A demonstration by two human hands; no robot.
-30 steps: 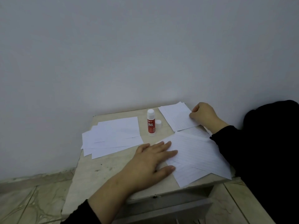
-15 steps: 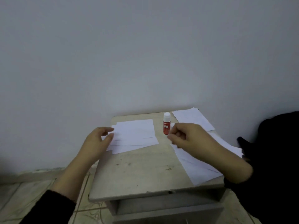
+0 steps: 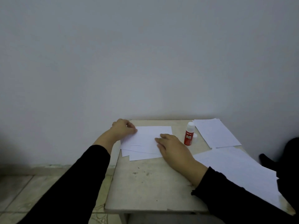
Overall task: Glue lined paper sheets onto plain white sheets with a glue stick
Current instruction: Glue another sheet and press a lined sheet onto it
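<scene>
White plain sheets [image 3: 146, 142] stacked at desk's [image 3: 145, 183] far left, long axis left to right. Left hand [image 3: 123, 129] pinching top sheet's left edge, fingers curled; right hand [image 3: 174, 148] flat on right end, fingers straight. Glue stick [image 3: 189, 134] upright just right, nearest right hand. Lined sheets [image 3: 234, 165] farther right. Grey wall [image 3: 145, 54] behind.

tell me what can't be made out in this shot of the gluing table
- Head view: the small print on the glue stick label is blurred.
- Ruling on the paper stack at the back right is too faint to tell.
- Left hand fingers curl at the white sheets' corner; the grip is unclear.
- Right hand covers the sheets' right edge.
</scene>
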